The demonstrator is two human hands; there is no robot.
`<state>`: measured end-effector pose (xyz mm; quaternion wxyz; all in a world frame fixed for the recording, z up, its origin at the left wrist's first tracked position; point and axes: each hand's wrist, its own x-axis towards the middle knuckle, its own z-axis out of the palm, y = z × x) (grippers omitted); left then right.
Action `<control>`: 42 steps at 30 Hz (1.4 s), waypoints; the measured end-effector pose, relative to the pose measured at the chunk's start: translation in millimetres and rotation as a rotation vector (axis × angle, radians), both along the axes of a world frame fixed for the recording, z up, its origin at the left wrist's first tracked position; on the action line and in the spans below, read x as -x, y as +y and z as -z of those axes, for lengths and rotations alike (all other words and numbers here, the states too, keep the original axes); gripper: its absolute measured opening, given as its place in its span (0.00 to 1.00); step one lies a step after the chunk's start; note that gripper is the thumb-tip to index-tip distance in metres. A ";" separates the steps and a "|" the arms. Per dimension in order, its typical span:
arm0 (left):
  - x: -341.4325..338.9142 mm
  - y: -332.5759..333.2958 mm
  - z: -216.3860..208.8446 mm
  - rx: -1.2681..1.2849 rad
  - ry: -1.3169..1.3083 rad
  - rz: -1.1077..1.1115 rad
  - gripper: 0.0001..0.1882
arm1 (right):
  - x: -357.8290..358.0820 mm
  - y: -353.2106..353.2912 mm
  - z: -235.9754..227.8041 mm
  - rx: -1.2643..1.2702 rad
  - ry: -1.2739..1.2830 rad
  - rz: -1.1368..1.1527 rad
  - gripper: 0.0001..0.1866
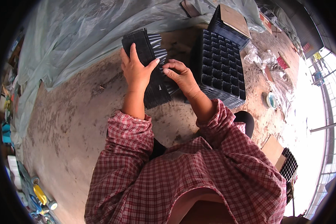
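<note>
A bundle of black plastic seedling trays [140, 41] stands on edge in front of me, its tapered cells fanned toward the right. My left hand [136, 71] spans the bundle from above, fingers spread over its flat dark face and thumb reaching to the cell side. At the bundle's right side, my right hand [182, 76] has thumb and forefinger pinched at the edge of a tray among the cells. Its other fingers are curled, and the exact spot between the fingertips is hard to make out.
A tall stack of black seedling trays [223, 63] stands right of my hands. Behind it is another stack topped with a cardboard sheet [233, 19]. Grey plastic sheeting [78, 41] hangs at the back left. A small tub [271, 100] sits on the dirt floor [71, 130] at right.
</note>
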<state>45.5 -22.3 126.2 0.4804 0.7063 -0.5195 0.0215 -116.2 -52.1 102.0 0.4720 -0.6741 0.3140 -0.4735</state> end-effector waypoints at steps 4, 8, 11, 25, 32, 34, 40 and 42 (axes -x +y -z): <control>6.2 3.1 -2.0 0.005 0.014 0.024 0.45 | -12.9 -5.5 8.7 -0.060 -0.022 -0.011 0.12; 8.0 1.7 -3.1 -0.001 0.000 0.013 0.46 | -6.6 -12.8 9.8 -0.355 -0.231 -0.181 0.10; 8.8 3.1 -5.1 -0.010 -0.001 0.026 0.46 | -6.7 -11.4 4.6 -0.410 -0.247 -0.171 0.10; 16.0 3.6 -6.3 -0.002 -0.030 0.043 0.45 | -2.8 -14.5 6.7 -0.281 -0.164 -0.133 0.06; 16.9 2.2 -6.0 -0.034 -0.005 0.038 0.45 | 3.8 -15.4 4.6 -0.288 -0.169 -0.121 0.06; 16.2 4.2 -7.3 -0.054 0.007 0.022 0.45 | 5.9 -17.4 3.1 -0.199 -0.114 -0.030 0.06; 15.2 4.5 -7.3 -0.077 0.010 -0.033 0.45 | 51.0 -32.0 11.6 0.257 0.266 0.595 0.16; 17.0 3.6 -6.3 -0.066 0.009 -0.037 0.45 | 34.6 -17.6 0.7 0.441 0.333 0.591 0.33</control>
